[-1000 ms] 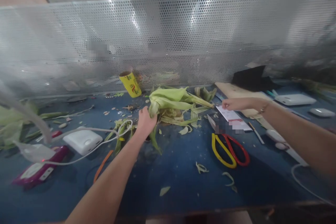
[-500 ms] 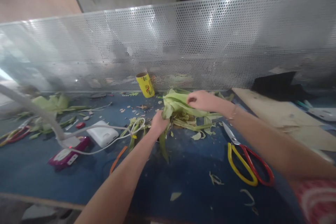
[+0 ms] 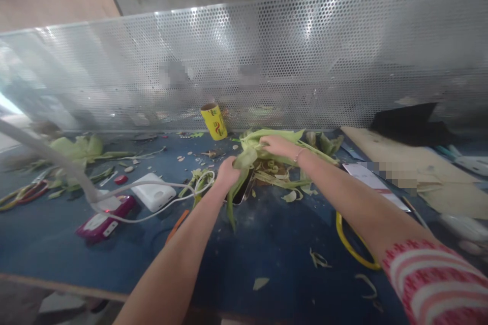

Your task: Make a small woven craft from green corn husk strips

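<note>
A bundle of pale green corn husks (image 3: 252,155) is spread between my two hands above the blue table. My left hand (image 3: 227,172) is closed around the bundle's left end, and one long leaf hangs down below it. My right hand (image 3: 280,147) lies over the middle of the bundle with its fingers bent in and pinching the leaves; the fingertips are partly hidden. Under the bundle are loose husk scraps (image 3: 271,176) and a dark phone (image 3: 243,190). My right forearm covers most of a pair of scissors, whose yellow handle (image 3: 342,232) shows.
A yellow tube (image 3: 214,122) stands near the perforated metal screen (image 3: 290,61). To the left lie a white power bank (image 3: 154,194) with a cable, a purple packet-like object (image 3: 99,223) and other scissors (image 3: 28,194). Another phone (image 3: 375,185) and brown paper (image 3: 404,152) are right.
My right hand has shifted left along the husks, and its forearm now covers much of the scissors. The bundle has opened wider, with a leaf extending right. The dark phone underneath has come into view.
</note>
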The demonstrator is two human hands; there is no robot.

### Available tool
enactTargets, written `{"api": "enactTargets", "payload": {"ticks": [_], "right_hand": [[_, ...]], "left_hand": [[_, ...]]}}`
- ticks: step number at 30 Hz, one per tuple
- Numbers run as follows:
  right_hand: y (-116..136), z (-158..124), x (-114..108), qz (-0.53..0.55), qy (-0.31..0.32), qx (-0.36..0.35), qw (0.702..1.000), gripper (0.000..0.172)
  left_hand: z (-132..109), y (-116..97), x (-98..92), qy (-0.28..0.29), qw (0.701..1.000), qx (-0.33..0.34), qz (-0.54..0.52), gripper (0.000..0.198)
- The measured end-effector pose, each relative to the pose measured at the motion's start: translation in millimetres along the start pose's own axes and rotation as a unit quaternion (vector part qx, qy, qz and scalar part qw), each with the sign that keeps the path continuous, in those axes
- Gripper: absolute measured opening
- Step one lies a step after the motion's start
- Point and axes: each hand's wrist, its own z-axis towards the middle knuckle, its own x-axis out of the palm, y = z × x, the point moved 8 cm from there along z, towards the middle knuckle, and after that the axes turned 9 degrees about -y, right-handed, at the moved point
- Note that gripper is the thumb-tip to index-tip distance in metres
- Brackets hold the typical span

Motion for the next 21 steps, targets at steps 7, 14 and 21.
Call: {"api": "enactTargets", "payload": {"ticks": [7,14,21], "right_hand": [[-7,0,1,0.038,0.001,0.023,0.999,0.021],[38,-6,10,0.009,0.021,-0.009,1.000,0.013],[35,-3,0,0.037,-0.008,0.004,0.999,0.026]], "left_hand": [[1,4,6.6,0.023,0.998,-0.002,-0.054,0.021],[-17,-15,25.2,0.119,0.964,-0.050,-0.234,0.048],[-16,-7,27.1,0.094,0.823,-0.236,-0.509,0.014]]}}
